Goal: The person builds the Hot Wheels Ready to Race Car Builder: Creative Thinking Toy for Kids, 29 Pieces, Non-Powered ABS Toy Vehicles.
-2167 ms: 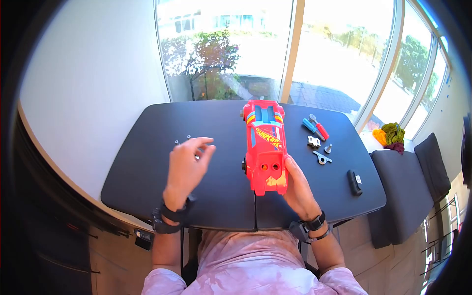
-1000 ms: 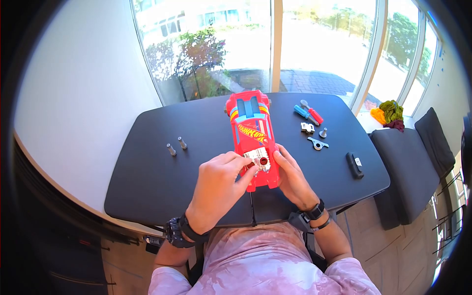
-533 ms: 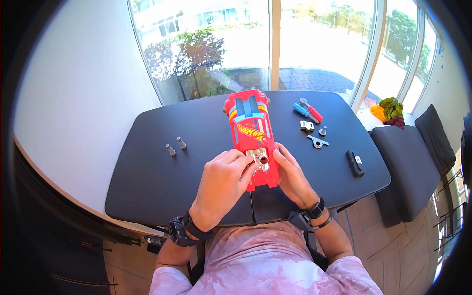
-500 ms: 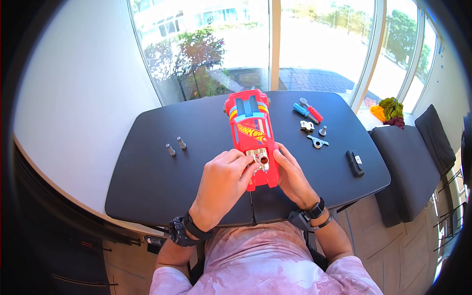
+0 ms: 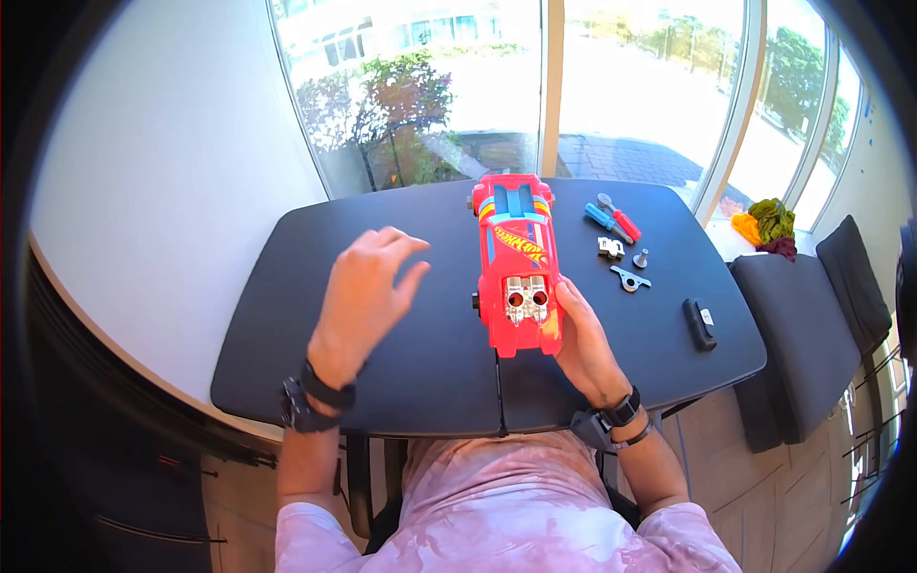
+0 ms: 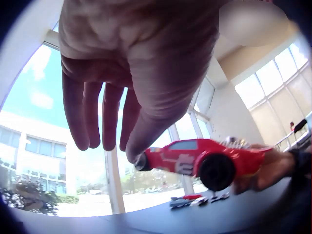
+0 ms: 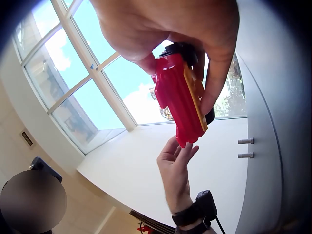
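My right hand (image 5: 589, 353) grips the rear right side of a red toy car (image 5: 516, 250) above the table. A silver engine piece (image 5: 527, 299) with two round holes sits in the car's rear opening. In the right wrist view the thumb and fingers wrap around the red car (image 7: 180, 97). My left hand (image 5: 360, 296) hovers left of the car, holding nothing, with its fingers loosely bent. The left wrist view has the left hand's fingers hanging relaxed, with the car (image 6: 195, 158) beyond. Two grey bolts (image 7: 245, 148) stand on the table in the right wrist view.
On the right of the table (image 5: 287, 315) lie blue (image 5: 600, 216) and red (image 5: 627, 225) tools, a white part (image 5: 610, 248), a grey bolt (image 5: 641, 259), a grey bracket (image 5: 630, 279) and a black object (image 5: 699, 325). A dark grey seat (image 5: 798, 334) stands beyond.
My left hand has let go of the silver piece and moved left, away from the car. That piece now shows fully in the rear opening. The right hand still grips the car.
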A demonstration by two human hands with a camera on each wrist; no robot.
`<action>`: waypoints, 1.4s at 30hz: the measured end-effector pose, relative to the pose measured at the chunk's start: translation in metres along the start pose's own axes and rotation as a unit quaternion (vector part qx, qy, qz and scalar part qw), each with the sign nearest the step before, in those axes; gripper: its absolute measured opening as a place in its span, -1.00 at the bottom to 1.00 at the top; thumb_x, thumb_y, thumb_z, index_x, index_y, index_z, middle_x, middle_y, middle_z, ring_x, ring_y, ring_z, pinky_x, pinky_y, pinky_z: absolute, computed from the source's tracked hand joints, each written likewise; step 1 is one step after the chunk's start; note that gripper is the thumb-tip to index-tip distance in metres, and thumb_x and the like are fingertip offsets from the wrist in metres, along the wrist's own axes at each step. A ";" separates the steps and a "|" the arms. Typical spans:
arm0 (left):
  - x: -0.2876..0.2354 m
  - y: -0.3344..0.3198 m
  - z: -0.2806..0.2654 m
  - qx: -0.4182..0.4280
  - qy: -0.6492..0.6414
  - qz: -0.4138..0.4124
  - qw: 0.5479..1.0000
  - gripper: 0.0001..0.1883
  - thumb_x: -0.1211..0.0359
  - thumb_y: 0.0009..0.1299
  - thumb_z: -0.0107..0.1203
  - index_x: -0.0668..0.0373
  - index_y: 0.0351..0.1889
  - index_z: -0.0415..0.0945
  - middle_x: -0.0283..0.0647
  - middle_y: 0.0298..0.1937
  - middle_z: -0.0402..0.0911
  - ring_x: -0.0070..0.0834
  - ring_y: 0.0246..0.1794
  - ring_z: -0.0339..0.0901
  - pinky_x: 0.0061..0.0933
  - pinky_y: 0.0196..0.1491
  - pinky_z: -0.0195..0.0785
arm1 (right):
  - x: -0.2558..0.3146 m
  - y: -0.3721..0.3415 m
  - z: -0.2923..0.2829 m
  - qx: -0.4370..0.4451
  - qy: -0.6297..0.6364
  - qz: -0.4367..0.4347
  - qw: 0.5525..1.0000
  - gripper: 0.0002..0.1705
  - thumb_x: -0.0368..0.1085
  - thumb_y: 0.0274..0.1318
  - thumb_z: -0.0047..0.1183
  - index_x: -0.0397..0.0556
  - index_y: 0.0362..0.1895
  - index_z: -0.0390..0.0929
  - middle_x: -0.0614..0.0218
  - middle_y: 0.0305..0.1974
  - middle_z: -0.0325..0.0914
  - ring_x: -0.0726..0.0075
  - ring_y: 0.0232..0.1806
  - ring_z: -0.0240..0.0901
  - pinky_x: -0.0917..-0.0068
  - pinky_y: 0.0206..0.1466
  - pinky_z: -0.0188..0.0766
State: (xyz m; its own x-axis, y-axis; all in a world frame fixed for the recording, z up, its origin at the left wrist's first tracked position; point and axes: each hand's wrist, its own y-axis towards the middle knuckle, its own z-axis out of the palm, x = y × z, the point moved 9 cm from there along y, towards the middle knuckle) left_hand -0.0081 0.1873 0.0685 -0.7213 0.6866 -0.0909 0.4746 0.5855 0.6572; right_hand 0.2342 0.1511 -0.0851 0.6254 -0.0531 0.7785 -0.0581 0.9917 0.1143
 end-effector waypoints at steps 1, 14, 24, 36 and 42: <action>0.018 0.004 0.011 0.037 0.026 0.013 0.999 -0.78 0.42 0.45 0.47 0.20 0.03 0.83 -0.19 0.00 0.83 -0.21 0.06 0.79 -0.18 0.24 0.67 | 0.000 0.000 0.000 0.001 0.001 -0.001 1.000 -0.49 -0.02 0.82 -0.01 -0.02 0.56 0.42 0.30 0.41 0.65 0.42 0.41 0.67 0.31 0.39 0.69; 0.163 -0.018 0.148 0.328 0.317 0.002 0.890 -0.90 0.43 0.40 0.41 0.03 -0.16 0.83 -0.20 -0.15 0.81 -0.20 0.08 0.78 0.08 0.31 0.50 | 0.001 0.001 0.000 -0.002 -0.005 0.009 1.000 -0.48 0.00 0.81 0.02 -0.02 0.55 0.38 0.31 0.41 0.64 0.47 0.42 0.65 0.33 0.42 0.66; 0.025 0.021 0.020 0.070 -0.207 -0.045 0.975 -0.85 0.45 0.58 0.38 0.22 0.05 0.74 -0.23 -0.18 0.84 -0.41 -0.18 0.81 -0.33 -0.05 0.63 | 0.000 0.003 -0.002 0.003 -0.006 0.006 1.000 -0.48 0.00 0.81 0.02 -0.02 0.55 0.38 0.29 0.41 0.63 0.44 0.42 0.65 0.31 0.41 0.66; -0.063 -0.009 0.024 0.041 -0.399 0.021 0.916 -0.78 0.51 0.52 0.50 0.28 0.03 0.69 -0.10 0.09 0.91 -0.50 0.07 0.84 -0.38 0.18 0.70 | 0.002 -0.001 0.004 0.017 -0.013 0.003 1.000 -0.40 0.02 0.79 0.03 0.00 0.62 0.30 0.24 0.45 0.60 0.35 0.45 0.65 0.23 0.41 0.70; -0.066 -0.014 0.036 0.002 -0.400 0.041 0.916 -0.77 0.50 0.49 0.52 0.22 0.01 0.71 -0.14 0.10 0.90 -0.45 0.08 0.85 -0.31 0.07 0.73 | 0.003 -0.002 0.005 0.024 -0.007 0.001 1.000 -0.40 0.01 0.79 0.03 -0.01 0.62 0.30 0.22 0.46 0.59 0.34 0.45 0.66 0.20 0.41 0.71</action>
State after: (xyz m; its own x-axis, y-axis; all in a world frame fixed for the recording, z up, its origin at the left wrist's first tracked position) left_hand 0.0509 0.1492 0.0384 -0.0840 0.8230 -0.5619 0.5137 0.5189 0.6832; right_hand 0.2322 0.1489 -0.0796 0.6143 -0.0534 0.7872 -0.0966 0.9851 0.1422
